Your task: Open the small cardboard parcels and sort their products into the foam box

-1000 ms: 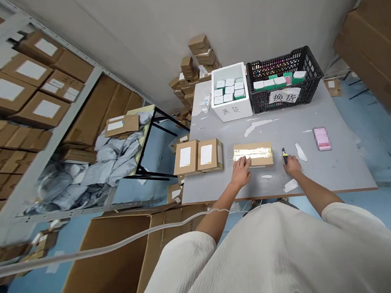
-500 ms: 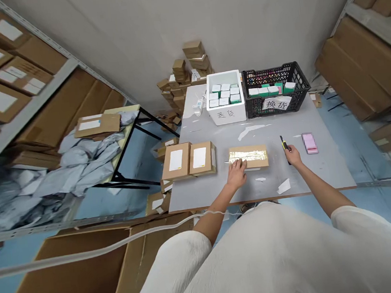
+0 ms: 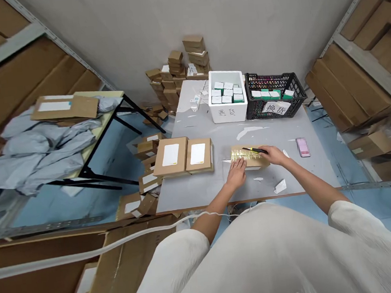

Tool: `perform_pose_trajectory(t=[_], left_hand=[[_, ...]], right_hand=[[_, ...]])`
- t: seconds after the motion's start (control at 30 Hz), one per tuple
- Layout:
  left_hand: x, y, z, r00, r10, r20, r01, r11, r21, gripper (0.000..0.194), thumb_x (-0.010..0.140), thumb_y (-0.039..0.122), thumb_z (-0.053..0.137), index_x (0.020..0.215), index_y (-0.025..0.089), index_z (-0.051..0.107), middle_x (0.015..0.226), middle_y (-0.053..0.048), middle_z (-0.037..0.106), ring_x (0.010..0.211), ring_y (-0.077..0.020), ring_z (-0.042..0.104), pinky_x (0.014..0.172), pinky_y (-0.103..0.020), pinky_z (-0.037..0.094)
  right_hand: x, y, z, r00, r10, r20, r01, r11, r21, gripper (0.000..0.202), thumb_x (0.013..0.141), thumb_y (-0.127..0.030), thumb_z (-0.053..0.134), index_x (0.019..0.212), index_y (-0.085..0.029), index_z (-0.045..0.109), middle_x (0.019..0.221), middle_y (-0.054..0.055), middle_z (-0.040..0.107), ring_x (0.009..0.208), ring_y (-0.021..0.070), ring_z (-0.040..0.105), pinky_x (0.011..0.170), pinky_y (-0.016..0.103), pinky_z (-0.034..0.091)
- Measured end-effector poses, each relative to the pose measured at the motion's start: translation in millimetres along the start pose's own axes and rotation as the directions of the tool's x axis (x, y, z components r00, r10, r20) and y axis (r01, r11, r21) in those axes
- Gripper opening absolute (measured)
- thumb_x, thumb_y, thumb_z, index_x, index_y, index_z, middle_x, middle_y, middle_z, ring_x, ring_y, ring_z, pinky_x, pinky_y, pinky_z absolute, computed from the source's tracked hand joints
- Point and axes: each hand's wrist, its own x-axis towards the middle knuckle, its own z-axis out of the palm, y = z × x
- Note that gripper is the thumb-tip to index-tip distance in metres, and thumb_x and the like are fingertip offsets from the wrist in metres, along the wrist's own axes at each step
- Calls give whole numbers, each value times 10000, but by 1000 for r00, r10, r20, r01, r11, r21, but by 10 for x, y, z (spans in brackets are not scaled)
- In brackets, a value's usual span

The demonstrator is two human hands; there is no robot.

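Brought the cutter [image 3: 258, 150] over from the right of the taped box [image 3: 251, 161] to above its top since half a second ago, using the right hand [image 3: 275, 155]. Has that hand closed tight round the cutter's black end, with the tip pointing left over the shiny gold tape [image 3: 237, 153]. Too small to tell about any touch between tip and tape. Rests the left hand [image 3: 236, 173] on the near left corner of the taped box, fingers laid out over the top. Has the taped box lying on the gray table [image 3: 190, 198], near the front edge. Left of the taped box, two brown boxes [image 3: 182, 153] side by side. Behind it, a white tub [image 3: 229, 117] with little boxes [image 3: 226, 93] inside, and just beside that, a black crate [image 3: 292, 96]. Right of it, a flat pink thing [image 3: 303, 147]. In front and to the right, a white paper scrap [image 3: 280, 186].
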Motion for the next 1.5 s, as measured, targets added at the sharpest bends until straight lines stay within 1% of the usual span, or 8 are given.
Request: perform_pose_trajectory(t=[0.07,0.2,0.5,0.63,0.8,1.03,1.17,1.5], left_hand=[[-25,-36,11,1000,15,-18,-16,1000,-22,750,962,193,530,1699,162,398,1795,-158,349,1674,-336,310,1356,-564,266],[-69,-103,34,998,49,-42,-51,997,-59,732,956,191,528,1679,144,424,1793,-165,351,1682,-321,299,1368,-556,248],[-126,-189,79,992,77,-103,-88,990,-112,753,945,190,545,1686,161,415,1777,-178,378,1681,-322,302,1357,-584,262],[-129,-194,87,993,71,-98,-82,990,-113,726,946,186,552,1663,140,445,1773,-185,382,1685,-316,293,1359,-559,268],[-133,-191,75,993,73,-89,-83,991,-107,715,949,183,551,1656,150,454,1780,-174,374,1689,-307,284,1360,-553,269],[-132,-157,38,995,69,-69,-75,992,-104,698,939,184,567,1626,103,477,1763,-213,388,1683,-321,298,1357,-547,281],[-131,-153,41,995,64,-73,-72,992,-105,730,924,173,574,1644,149,463,1766,-187,395,1672,-328,325,1351,-573,282],[-137,-151,37,996,59,-68,-65,993,-100,710,939,181,560,1641,139,462,1765,-185,399,1676,-317,313,1357,-567,273]], right_hand=[[85,-210,11,997,-26,67,35,990,-140,415,1093,-347,508,1450,-247,695,1457,86,735,1303,264,685,1070,344,529],[240,-544,55,986,6,167,50,943,-328,419,1103,-347,498,1459,-254,697,1417,85,752,1258,260,700,988,316,528],[392,-1007,117,970,79,229,27,903,-428,406,1093,-333,476,1404,-269,729,1297,81,789,1179,266,711,868,295,491],[410,-1048,121,967,99,236,16,897,-442,407,1092,-337,482,1414,-281,725,1306,79,784,1176,266,705,868,293,483],[437,-984,142,963,94,253,29,896,-442,402,1087,-328,480,1396,-279,731,1285,81,788,1179,265,698,865,291,478],[518,-918,132,956,92,280,50,886,-461,389,1063,-306,495,1359,-297,748,1286,75,791,1164,278,712,839,299,492],[549,-938,105,957,80,281,67,876,-478,414,1064,-318,491,1391,-316,744,1306,76,790,1156,284,721,848,315,509],[618,-1048,75,943,77,324,98,866,-490,351,1084,-329,493,1271,-261,783,1236,107,802,1112,273,729,848,294,484]])
